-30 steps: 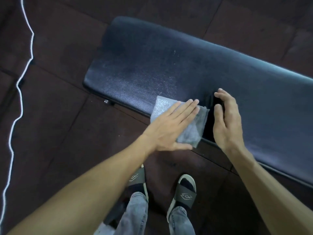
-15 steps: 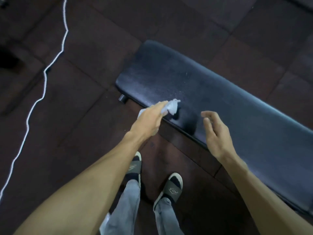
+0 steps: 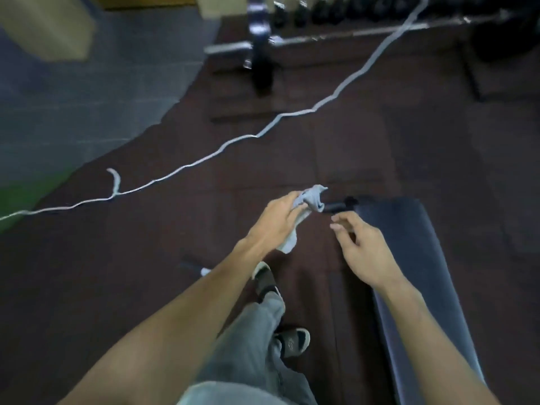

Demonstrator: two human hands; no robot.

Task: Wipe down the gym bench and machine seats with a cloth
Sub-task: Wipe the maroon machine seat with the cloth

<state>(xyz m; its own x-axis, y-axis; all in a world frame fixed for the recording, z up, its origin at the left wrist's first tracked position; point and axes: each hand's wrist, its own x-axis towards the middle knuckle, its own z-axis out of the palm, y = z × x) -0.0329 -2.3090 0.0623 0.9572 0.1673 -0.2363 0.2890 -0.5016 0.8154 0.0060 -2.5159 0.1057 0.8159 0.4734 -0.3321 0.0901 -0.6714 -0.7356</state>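
- Left hand point(image 3: 277, 220) grips the cloth point(image 3: 311, 200), fingers curled round it, held up over the floor point(image 3: 146, 287).
- Cloth is bunched: one wad sticks out past the fingertips, a tail hangs below the palm near the wrist.
- Cloth is off the bench point(image 3: 423, 273), just left of its far end, not touching the pad.
- Right hand point(image 3: 365, 252) is released, grasping nothing. Fingers loosely bent, tips pointing toward the cloth.
- Gap between right fingertips and cloth wad is small; no contact.
- Right hand hovers over the bench's left edge, near the far end. Cannot tell if it touches the pad; looks clear of it.
- Bench: dark padded top, runs from near the right fingertips back along the right forearm to the bottom edge of view.
- A short dark bar point(image 3: 340, 206) sticks out of the bench's far end, just beyond the cloth wad and the right fingertips.
- White cord point(image 3: 204, 159) snakes over the floor, well beyond the left fingers, from lower left to upper right.
- Rack point(image 3: 336, 39) with dark weights sits far ahead of both hands; blurred, details unclear.
- Grey tiled area point(image 3: 87, 97) far left of the left hand, beyond the cord.
- Below the forearms: grey trousers point(image 3: 254, 346) and two sandals point(image 3: 293, 342) on the dark floor, left of the bench.
- Frame is motion-blurred.
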